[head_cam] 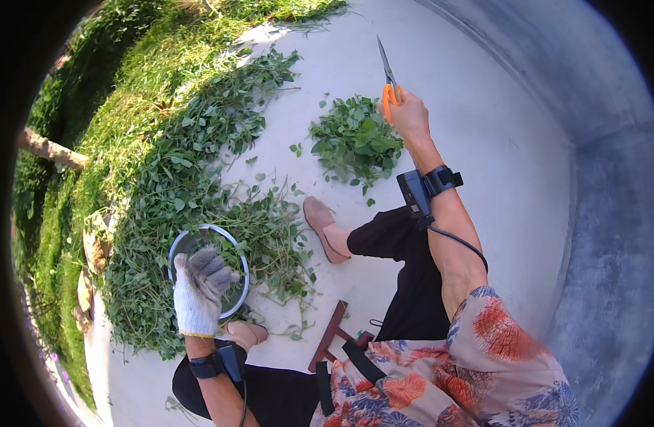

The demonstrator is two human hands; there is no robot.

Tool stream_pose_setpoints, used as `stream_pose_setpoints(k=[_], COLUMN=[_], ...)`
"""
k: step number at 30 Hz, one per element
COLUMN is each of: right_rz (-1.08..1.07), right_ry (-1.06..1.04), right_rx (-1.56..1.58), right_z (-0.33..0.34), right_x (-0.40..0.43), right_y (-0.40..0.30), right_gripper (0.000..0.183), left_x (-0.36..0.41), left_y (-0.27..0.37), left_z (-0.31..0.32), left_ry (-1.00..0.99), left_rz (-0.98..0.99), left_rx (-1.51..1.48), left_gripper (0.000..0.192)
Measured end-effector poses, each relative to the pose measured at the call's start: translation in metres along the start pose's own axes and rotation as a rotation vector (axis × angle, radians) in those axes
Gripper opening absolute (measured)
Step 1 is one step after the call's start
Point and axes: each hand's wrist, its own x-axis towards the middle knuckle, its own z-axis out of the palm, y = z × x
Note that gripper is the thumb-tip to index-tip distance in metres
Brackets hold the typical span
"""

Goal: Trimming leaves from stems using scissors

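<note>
My right hand (410, 113) is bare and grips orange-handled scissors (389, 80), whose long metal blades point away from me. Just left of that hand lies a small heap of cut leafy greens (359, 140). My left hand (201, 285), in a white and grey knit glove, is over a round metal-rimmed bowl (245, 277) with some greens inside. Its fingers are bent; whether they hold any stems I cannot tell. A large pile of leafy stems (161, 176) spreads around and beyond the bowl.
Sunlit grass (140, 80) and rocks (95, 243) border the pale floor (492, 160) on the left. A grey wall (615, 213) rises at the right. My shoes (321, 227) are near the bowl and piles. A reddish-brown stool (329, 333) is partly visible beneath me.
</note>
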Motion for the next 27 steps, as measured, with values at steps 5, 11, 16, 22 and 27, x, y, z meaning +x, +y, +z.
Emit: stream_pose_setpoints(k=[5, 11, 16, 22, 27], right_rz=[-0.162, -0.202, -0.166, -0.063, -0.104], right_ry=[-0.176, -0.57, -0.719, -0.806, -0.871], right_rx=[0.658, 0.694, 0.545, 0.384, 0.334], right_z=[0.022, 0.031, 0.051, 0.062, 0.068], right_x=[-0.018, -0.076, -0.127, -0.149, -0.16], right_y=[-0.028, -0.099, -0.13, -0.136, -0.141], right_gripper=[0.037, 0.027, 0.017, 0.014, 0.017], left_x=[0.028, 0.072, 0.097, 0.134, 0.148], left_y=[-0.017, 0.002, -0.041, -0.087, -0.089], left_z=[-0.042, -0.169, -0.213, -0.195, -0.25], left_ry=[0.187, 0.68, 0.709, 1.054, 0.903], left_rz=[0.184, 0.21, 0.121, 0.17, -0.03], left_rx=[0.172, -0.028, 0.475, 1.391, 1.47], left_gripper=[0.02, 0.014, 0.025, 0.037, 0.033])
